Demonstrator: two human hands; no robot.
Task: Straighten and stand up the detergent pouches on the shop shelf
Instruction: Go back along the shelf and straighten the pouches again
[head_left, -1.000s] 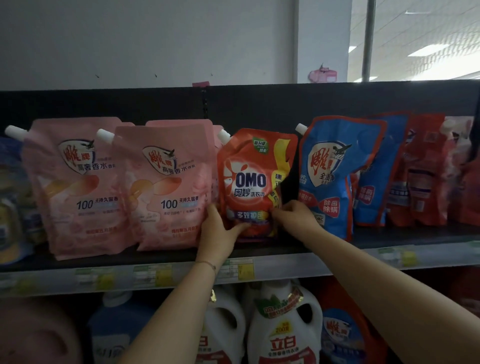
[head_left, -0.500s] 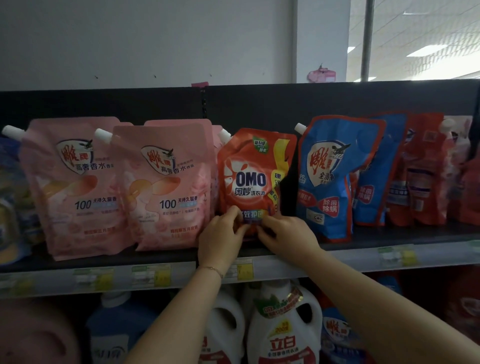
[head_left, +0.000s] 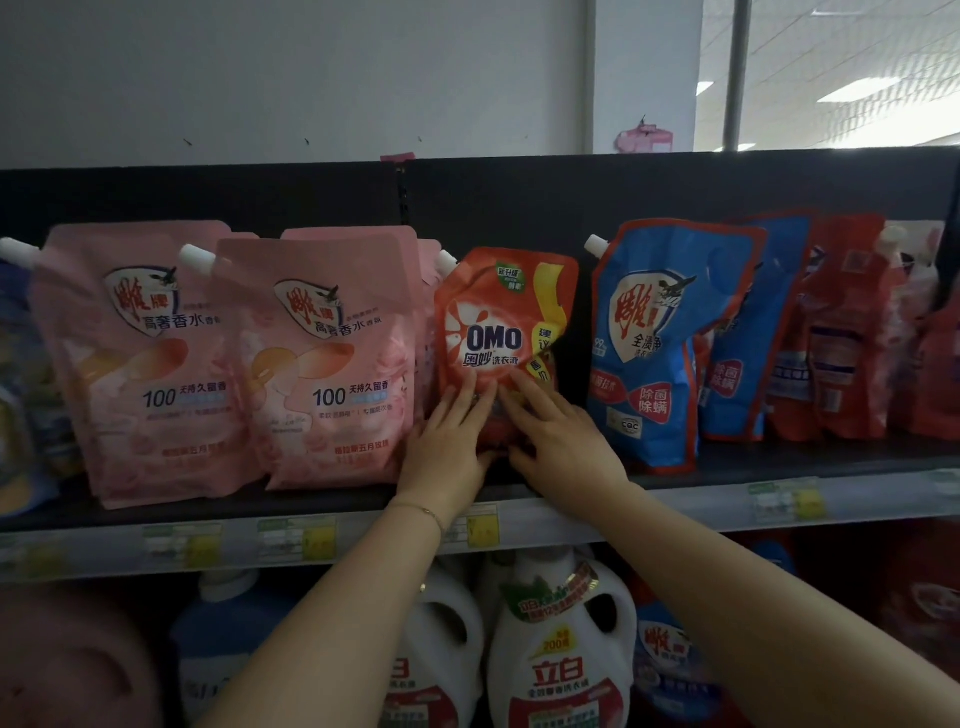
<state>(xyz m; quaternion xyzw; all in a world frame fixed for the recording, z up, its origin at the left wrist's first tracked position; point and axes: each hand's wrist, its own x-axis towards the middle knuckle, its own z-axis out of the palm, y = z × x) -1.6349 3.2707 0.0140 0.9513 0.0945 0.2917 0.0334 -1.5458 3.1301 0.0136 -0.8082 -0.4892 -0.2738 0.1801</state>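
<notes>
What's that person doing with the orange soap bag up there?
A person is tidying the shop shelf. The left hand and the right hand both lie flat, fingers straight, on the front of the orange pouch, steadying it. The pouch stands upright between the pink pouches and a blue pouch.

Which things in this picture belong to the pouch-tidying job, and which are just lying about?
Job: orange OMO pouch, left hand and right hand flat on it, pink pouches, blue pouch, upper shelf.
Lying about: white detergent jugs below, price labels, pink paper on the wall.
</notes>
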